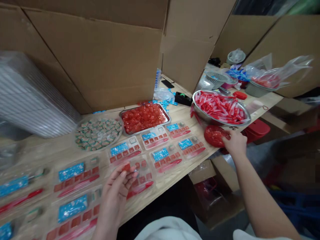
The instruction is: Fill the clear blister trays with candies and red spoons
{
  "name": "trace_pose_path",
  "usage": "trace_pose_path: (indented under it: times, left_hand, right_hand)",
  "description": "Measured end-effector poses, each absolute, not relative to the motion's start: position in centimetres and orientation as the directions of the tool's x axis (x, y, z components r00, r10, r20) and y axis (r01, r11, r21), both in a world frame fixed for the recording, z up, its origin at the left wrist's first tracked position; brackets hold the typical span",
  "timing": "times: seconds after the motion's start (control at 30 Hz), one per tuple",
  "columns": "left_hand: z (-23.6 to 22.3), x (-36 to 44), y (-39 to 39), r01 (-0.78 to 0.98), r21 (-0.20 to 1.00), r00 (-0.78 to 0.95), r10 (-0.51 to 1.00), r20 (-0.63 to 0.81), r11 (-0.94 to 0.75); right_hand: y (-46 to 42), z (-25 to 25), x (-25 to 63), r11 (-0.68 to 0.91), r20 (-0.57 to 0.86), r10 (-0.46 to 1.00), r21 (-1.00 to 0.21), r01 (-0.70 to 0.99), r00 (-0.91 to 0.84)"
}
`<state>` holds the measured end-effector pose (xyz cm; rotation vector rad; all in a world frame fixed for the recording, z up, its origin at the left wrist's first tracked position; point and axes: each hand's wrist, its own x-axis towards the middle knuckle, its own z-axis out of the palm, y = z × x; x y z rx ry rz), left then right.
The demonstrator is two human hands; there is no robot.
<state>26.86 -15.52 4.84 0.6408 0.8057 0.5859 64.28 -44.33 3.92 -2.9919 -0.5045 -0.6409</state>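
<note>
My left hand [117, 186] is closed in a pinch on a small red square piece [126, 167], above a clear plastic tray [142, 168] at the table's front edge. That tray holds red pieces and a red pen-like stick [141, 190]. On the right, my right hand [235, 143] grips the rim of a red bowl [212, 136] that contains red pieces. The bowl is at the table edge, just in front of a metal bowl [212, 117] heaped with red and pale pink sticks. Some right fingertips are hidden.
More clear trays [162, 156] with blue packets, red squares and sticks cover the table. Behind them are a metal tray [165, 125] of red pieces and a round dish [75, 140] of pale green-edged squares. Stacked plastic trays [37, 96] and cardboard walls [95, 63] stand behind.
</note>
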Motion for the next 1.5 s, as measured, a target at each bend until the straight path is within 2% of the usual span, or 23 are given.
trace_pose_path:
  times: [0.33, 0.4, 0.43, 0.5, 0.57, 0.63, 0.73, 0.83, 0.9, 1.07, 1.23, 1.4, 1.5]
  left_hand:
    - [5.2, 26.6, -15.8, -0.269, 0.677, 0.533, 0.691, -0.488, 0.685]
    - [5.2, 26.7, -15.8, -0.279, 0.651, 0.551, 0.673, -0.494, 0.706]
    - [5.2, 26.7, -15.8, -0.275, 0.646, 0.562, 0.664, -0.493, 0.712]
    - [4.8, 26.9, -15.7, -0.256, 0.67, 0.577, 0.666, -0.472, 0.697]
    - [4.4, 27.1, -15.8, -0.215, 0.757, 0.577, 0.706, -0.411, 0.617]
    - [4.2, 27.1, -15.9, -0.132, 0.88, 0.564, 0.765, -0.312, 0.456]
    - [4.4, 26.7, -15.9, 0.014, 0.99, 0.555, 0.823, -0.126, 0.142]
    - [4.9, 25.9, -15.7, 0.074, 0.995, 0.553, 0.833, 0.014, -0.066]
    - [5.0, 25.5, -15.7, 0.074, 0.994, 0.555, 0.832, 0.023, -0.077]
    - [4.6, 25.1, -15.7, 0.046, 0.999, 0.543, 0.839, -0.023, -0.002]
    - [4.5, 25.7, -15.8, 0.037, 0.997, 0.52, 0.85, -0.082, 0.073]
    - [4.4, 26.5, -16.0, -0.075, 0.961, 0.47, 0.859, -0.202, 0.267]
    - [4.3, 26.5, -16.3, -0.162, 0.893, 0.486, 0.821, -0.299, 0.42]
  right_hand:
    - [-42.3, 3.8, 63.2, -0.943, 0.425, 0.302, -0.001, 0.334, 0.853]
    - [-40.8, 3.8, 62.0, -0.934, 0.459, 0.297, -0.043, 0.355, 0.837]
    - [-39.7, 3.8, 60.8, -0.911, 0.47, 0.31, -0.102, 0.4, 0.826]
    - [-36.8, 4.2, 57.0, -0.769, 0.448, 0.407, -0.302, 0.563, 0.796]
    - [-33.4, 4.9, 51.6, -0.459, 0.354, 0.632, -0.546, 0.701, 0.689]
    - [-29.7, 5.8, 46.0, -0.21, 0.327, 0.781, -0.664, 0.718, 0.531]
    - [-25.2, 6.4, 40.4, -0.034, 0.27, 0.892, -0.758, 0.651, 0.362]
    - [-23.1, 6.1, 38.9, 0.009, 0.272, 0.914, -0.758, 0.653, 0.303]
    - [-22.8, 5.7, 39.0, 0.023, 0.273, 0.922, -0.749, 0.662, 0.276]
    - [-23.3, 5.5, 39.0, 0.036, 0.276, 0.929, -0.729, 0.684, 0.246]
    - [-23.2, 5.7, 38.2, 0.02, 0.348, 0.902, -0.625, 0.78, 0.255]
    - [-23.0, 5.2, 37.1, 0.005, 0.475, 0.84, -0.489, 0.872, 0.261]
    - [-23.0, 4.7, 36.5, 0.029, 0.573, 0.786, -0.412, 0.911, 0.234]
